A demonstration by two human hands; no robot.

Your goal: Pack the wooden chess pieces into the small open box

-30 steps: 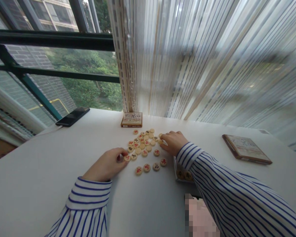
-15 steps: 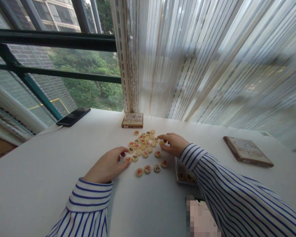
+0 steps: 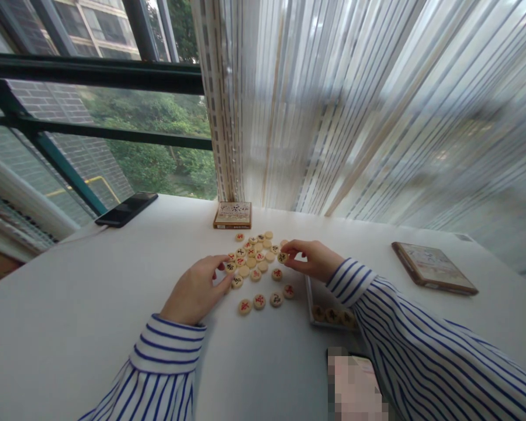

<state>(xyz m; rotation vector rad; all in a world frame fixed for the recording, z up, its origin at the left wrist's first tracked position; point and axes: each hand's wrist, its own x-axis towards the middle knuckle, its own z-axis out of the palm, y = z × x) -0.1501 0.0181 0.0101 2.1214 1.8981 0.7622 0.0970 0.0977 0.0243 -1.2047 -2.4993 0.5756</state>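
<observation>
Several round wooden chess pieces with red and black characters lie scattered on the white table. My left hand rests on the table at the left edge of the pile, with thumb and finger pinched on a piece. My right hand is at the pile's right side, its fingertips pinching a black-marked piece. Both arms wear blue-striped sleeves. A shallow tray with a few pieces in it lies under my right forearm.
A small printed box stands behind the pile near the curtain. A dark phone lies at the back left by the window. A flat brown box lid rests at the right. Another phone lies near the front edge.
My left hand has slid forward from the lower left pieces into the pile's left edge. My right hand has lifted its fingers and pinched a black-marked piece.
</observation>
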